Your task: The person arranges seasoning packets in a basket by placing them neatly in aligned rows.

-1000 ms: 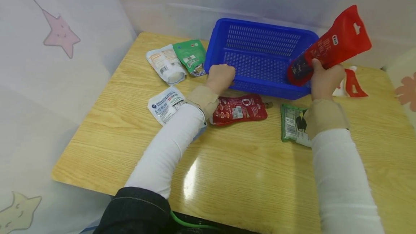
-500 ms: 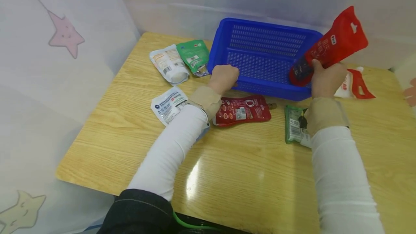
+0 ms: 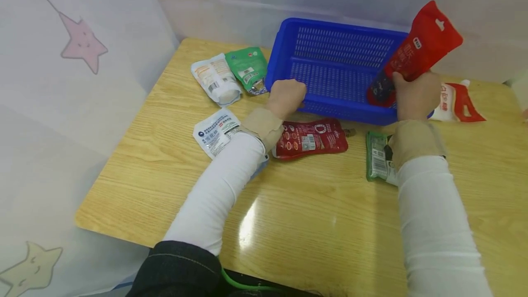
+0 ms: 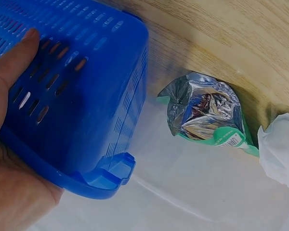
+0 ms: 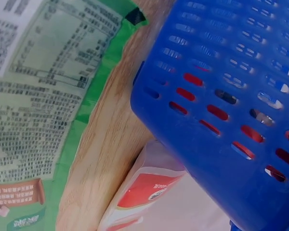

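In the head view my left hand [image 3: 286,98] grips the near left rim of a blue slotted plastic basket [image 3: 342,108]. In the left wrist view its thumb [image 4: 18,57] lies against the outside of the basket wall [image 4: 106,86]. My right hand [image 3: 417,96] holds a red pouch with a hang hole [image 3: 426,42], tilted, its dark lower end inside the basket's near right corner. The fingers behind the pouch are hidden. Through slots of the basket [image 5: 221,62] red shows in the right wrist view, where the right hand is not visible.
Left of the basket lie a white pouch [image 3: 216,79] and a green pouch [image 3: 249,68]. Nearer are a white-and-blue packet [image 3: 215,132], a dark red spouted pouch [image 3: 311,139] and a green-and-white packet [image 3: 377,157]. A red-and-white bag [image 3: 455,103] lies at right on the wooden table [image 3: 321,223].
The red pouch's top has swung a little left, so it stands slightly more upright. The head view has shifted slightly. Both hands keep their holds.
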A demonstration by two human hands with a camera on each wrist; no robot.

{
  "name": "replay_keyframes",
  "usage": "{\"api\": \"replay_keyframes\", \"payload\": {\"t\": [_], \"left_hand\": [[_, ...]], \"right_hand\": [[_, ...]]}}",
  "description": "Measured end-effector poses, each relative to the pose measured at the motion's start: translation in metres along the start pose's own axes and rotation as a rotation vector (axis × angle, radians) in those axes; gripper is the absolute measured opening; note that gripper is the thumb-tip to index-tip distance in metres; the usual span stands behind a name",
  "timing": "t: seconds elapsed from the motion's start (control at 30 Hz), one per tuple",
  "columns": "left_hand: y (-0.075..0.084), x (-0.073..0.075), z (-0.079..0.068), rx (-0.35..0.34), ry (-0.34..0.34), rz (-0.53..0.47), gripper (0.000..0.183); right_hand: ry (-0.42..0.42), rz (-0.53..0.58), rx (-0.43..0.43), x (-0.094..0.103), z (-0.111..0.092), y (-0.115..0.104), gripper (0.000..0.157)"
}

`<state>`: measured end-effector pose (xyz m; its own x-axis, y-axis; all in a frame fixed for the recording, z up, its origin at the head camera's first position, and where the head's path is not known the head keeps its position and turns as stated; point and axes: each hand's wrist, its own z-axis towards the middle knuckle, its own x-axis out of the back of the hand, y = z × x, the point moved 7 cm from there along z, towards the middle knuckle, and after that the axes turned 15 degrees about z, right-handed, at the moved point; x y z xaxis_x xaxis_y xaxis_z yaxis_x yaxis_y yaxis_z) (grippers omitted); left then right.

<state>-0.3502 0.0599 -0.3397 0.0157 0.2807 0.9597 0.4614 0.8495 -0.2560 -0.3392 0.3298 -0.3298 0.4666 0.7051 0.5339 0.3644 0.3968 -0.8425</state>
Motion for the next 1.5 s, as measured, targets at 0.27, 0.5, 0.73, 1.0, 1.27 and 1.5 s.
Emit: {"api": "replay_keyframes", "payload": {"t": [0.27, 0.5, 0.73, 1.0, 1.27, 1.5], "left_hand": [[-0.0006, -0.0004, 0.0013, 0.000, 0.000, -0.001, 0.026], [0.0008, -0.0023, 0.0018, -0.008, -0.017, 0.006, 0.028], [0.0008, -0.0015, 0.0013, -0.011, -0.011, 0.002, 0.028], [-0.0002, -0.0008, 0.0004, -0.007, -0.012, 0.001, 0.029], [0.0002, -0.0002, 0.0009, -0.003, -0.023, 0.005, 0.028], [0.0005, -0.0017, 0.0025, 0.005, -0.009, 0.013, 0.027]], "right_hand": [[0.032, -0.063, 0.081, -0.0010, -0.0016, -0.0060, 0.068], [0.049, -0.053, 0.059, -0.0009, -0.0029, -0.0038, 0.069], [0.054, -0.067, 0.072, 0.0003, -0.0073, -0.0055, 0.067], [0.055, -0.066, 0.062, -0.0007, -0.0052, -0.0035, 0.067], [0.058, -0.079, 0.065, -0.0007, -0.0010, -0.0025, 0.065], [0.050, -0.077, 0.053, -0.0009, -0.0015, -0.0028, 0.068]]}}
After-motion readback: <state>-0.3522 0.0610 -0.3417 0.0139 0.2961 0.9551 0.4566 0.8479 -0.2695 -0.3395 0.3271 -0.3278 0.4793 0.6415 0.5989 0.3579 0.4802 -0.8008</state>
